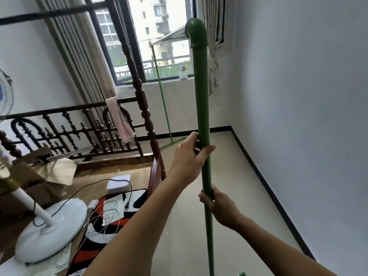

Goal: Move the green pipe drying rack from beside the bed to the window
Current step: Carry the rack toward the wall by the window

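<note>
The green pipe drying rack point(201, 96) stands in front of me, its near upright rising to an elbow joint at the top. The top bar runs away from me to the far upright, which stands below the window point(159, 36). My left hand point(189, 154) is wrapped around the near upright at mid height. My right hand point(219, 206) grips the same pipe lower down. The dark wooden bed point(111, 136) lies to the left of the rack.
A white pedestal fan point(51, 230) with cables stands on the bed platform at lower left, beside cardboard and papers. Curtains hang at both sides of the window. A white wall point(298, 96) closes the right side. Beige floor stretches between bed and wall toward the window.
</note>
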Demonstrator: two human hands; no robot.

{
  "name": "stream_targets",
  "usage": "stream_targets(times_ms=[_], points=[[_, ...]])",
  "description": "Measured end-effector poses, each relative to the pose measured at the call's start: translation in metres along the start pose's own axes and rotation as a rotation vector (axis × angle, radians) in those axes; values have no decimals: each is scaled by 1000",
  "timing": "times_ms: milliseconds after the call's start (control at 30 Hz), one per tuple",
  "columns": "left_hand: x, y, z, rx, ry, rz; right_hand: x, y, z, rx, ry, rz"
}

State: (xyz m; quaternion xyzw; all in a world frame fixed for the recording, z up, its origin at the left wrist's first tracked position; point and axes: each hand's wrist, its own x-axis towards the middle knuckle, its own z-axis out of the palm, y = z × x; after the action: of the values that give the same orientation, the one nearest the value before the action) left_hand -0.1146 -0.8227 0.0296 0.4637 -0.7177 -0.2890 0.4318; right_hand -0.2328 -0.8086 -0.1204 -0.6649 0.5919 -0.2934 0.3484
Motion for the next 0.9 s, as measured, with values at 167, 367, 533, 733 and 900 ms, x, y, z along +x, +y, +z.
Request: stream_targets(times_ms=[167, 367, 533, 733, 900], points=[[45, -18, 9, -43, -80, 30, 34, 9, -11, -15, 100, 44], [90, -38, 26, -125, -298, 95, 56, 23, -16, -74, 281, 171], [121, -41, 48, -150, -493, 194, 61, 30, -23, -47, 491, 327], [144, -27, 94, -171, -611, 299, 55, 39, -53, -76, 605, 507], [165, -6, 148, -164, -624, 348, 56, 63, -99, -181, 619, 620]])
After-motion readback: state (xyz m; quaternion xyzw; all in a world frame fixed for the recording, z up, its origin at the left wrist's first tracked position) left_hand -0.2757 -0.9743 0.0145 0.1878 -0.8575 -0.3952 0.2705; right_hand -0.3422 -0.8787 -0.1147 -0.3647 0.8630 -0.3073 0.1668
